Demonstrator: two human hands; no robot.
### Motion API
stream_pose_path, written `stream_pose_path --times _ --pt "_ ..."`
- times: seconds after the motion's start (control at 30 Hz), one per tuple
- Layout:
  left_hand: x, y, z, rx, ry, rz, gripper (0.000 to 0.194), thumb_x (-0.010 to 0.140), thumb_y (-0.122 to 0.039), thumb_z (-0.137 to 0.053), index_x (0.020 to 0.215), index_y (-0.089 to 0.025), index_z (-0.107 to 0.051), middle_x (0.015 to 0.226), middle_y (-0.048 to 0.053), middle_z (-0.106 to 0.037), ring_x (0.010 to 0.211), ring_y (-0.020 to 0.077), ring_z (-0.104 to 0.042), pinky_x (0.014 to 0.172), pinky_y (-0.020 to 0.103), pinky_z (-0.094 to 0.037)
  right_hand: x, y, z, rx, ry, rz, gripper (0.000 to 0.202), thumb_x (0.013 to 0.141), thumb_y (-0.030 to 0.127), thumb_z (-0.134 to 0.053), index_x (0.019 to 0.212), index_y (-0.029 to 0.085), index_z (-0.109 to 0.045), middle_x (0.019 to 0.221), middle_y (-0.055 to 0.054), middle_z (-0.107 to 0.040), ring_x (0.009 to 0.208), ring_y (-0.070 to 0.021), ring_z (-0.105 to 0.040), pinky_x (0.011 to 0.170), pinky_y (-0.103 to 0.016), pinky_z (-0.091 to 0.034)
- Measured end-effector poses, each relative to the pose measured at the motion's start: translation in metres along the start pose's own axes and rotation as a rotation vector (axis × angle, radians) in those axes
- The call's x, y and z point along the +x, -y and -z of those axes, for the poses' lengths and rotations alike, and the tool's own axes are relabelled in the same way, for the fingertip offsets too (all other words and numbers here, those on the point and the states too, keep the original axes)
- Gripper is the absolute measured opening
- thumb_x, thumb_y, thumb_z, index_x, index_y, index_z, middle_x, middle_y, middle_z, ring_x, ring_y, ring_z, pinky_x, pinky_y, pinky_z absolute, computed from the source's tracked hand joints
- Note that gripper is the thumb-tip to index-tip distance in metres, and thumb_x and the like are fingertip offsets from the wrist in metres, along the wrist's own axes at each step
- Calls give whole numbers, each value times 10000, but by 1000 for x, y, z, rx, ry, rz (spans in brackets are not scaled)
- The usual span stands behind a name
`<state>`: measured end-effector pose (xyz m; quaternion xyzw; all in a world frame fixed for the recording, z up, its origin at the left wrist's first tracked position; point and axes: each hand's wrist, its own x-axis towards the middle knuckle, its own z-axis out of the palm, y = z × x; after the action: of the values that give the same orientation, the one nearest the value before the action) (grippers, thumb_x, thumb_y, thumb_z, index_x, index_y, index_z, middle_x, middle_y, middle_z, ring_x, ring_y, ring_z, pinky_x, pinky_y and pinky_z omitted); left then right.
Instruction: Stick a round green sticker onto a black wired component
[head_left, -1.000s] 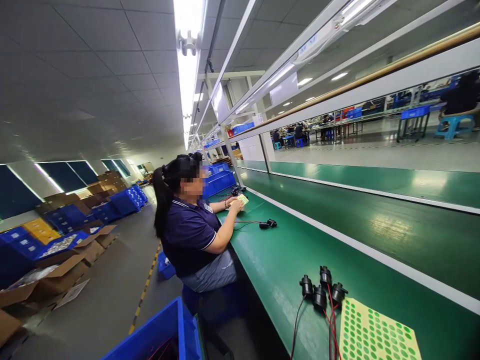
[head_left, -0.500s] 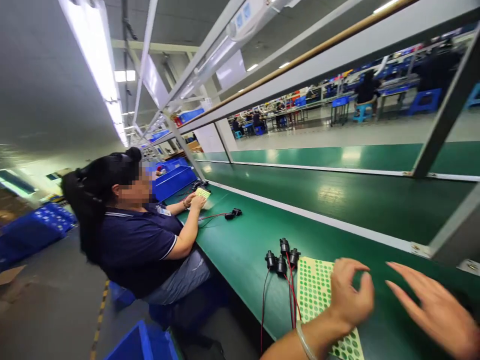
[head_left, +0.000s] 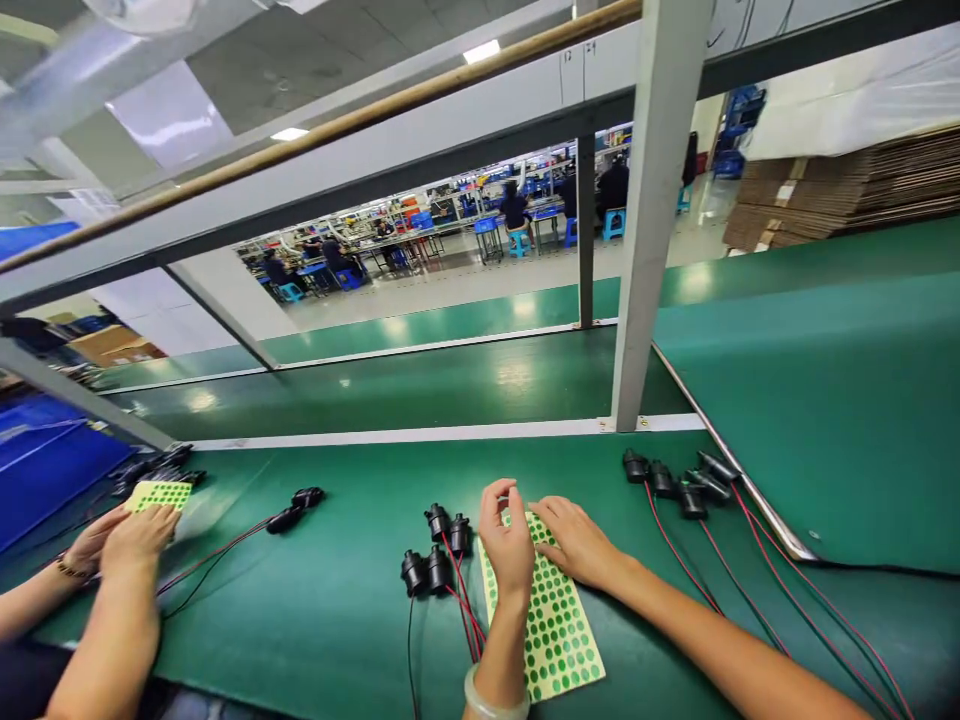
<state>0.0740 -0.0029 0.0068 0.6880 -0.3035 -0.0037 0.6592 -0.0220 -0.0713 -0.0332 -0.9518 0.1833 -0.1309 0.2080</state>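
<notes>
Left hand [head_left: 510,545] pinching at a sticker sheet [head_left: 551,625], right hand [head_left: 577,545] flat and loose on it.

Far left: co-worker's hands [head_left: 127,535] on another sticker sheet [head_left: 159,494]. Then two black plugs [head_left: 296,508], four black parts [head_left: 435,550] with red and black wires just beside the sheet, more black parts [head_left: 679,480] off to the right, all on the green table [head_left: 337,600].
</notes>
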Motion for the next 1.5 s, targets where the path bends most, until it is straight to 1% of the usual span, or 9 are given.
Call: stream_pose_path --times 0.17,0.3,0.4,0.67,0.8,0.9,1.03,1.23,1.5 --pt "-6 7 -4 204 259 -50 170 869 -295 -509 926 -184 -625 949 78 -647 911 223 -594 833 374 -481 -33 -9 34 -107 1 -42 549 813 224 -642 1327 171 -456 1238 -113 -564 1160 -260 -514 981 -406 -462" --pt "-16 17 -13 382 500 -91 201 860 -257 -513 1018 -172 -603 1034 105 -619 997 264 -559 895 439 -456 -70 -60 76 -234 -35 -69 634 817 224 -597 1411 204 -373 1409 -88 -456 1324 -280 -366 1095 -458 -350" --pt "-23 22 -17 449 592 -108 209 863 -233 -497 1043 -170 -581 1055 107 -585 1006 263 -545 901 440 -455 -94 -108 97 -335 -54 -106 716 706 175 -627 1391 162 -418 1397 -135 -473 1300 -373 -388 1017 -538 -413" --pt "-45 11 -22 426 788 -133 243 862 -183 -498 1095 -136 -547 1143 140 -530 1110 262 -487 989 421 -414 -97 -160 82 -421 -212 -50 500 841 216 -409 1330 147 -484 1282 -115 -584 1181 -302 -532 946 -489 -469" --pt "-46 5 -25 343 796 -134 229 868 -177 -496 1089 -155 -549 1130 118 -550 1089 235 -503 980 386 -426 -84 -148 78 -420 -324 -49 473 870 222 -371 1315 112 -488 1234 -168 -595 1147 -344 -541 904 -516 -465" --pt "-32 4 -19 341 662 -118 224 884 -164 -461 1094 -165 -541 1099 101 -572 1065 223 -510 963 382 -426 -70 -110 73 -265 -373 -43 388 938 294 -383 1279 151 -499 1225 -140 -595 1133 -305 -541 943 -477 -449" --pt "-7 6 -1 497 541 -30 238 890 -194 -461 1112 -148 -534 1111 112 -573 1079 243 -489 971 399 -395 -47 -50 43 1 -235 27 305 916 331 -514 1199 217 -524 1107 -67 -640 1022 -246 -584 856 -388 -506" --pt "9 9 22 607 747 122 230 799 -249 -582 1002 -142 -601 983 103 -613 983 270 -512 906 401 -401 -34 -32 -1 78 -209 32 369 827 223 -597 1191 223 -532 1041 -67 -638 964 -263 -584 800 -406 -520" --pt "13 13 26 441 913 292 110 717 -173 -555 789 -170 -638 748 17 -609 743 179 -539 690 280 -410 -38 -33 0 181 -279 36 266 909 266 -504 1170 236 -538 1009 -67 -621 947 -244 -570 800 -398 -498"
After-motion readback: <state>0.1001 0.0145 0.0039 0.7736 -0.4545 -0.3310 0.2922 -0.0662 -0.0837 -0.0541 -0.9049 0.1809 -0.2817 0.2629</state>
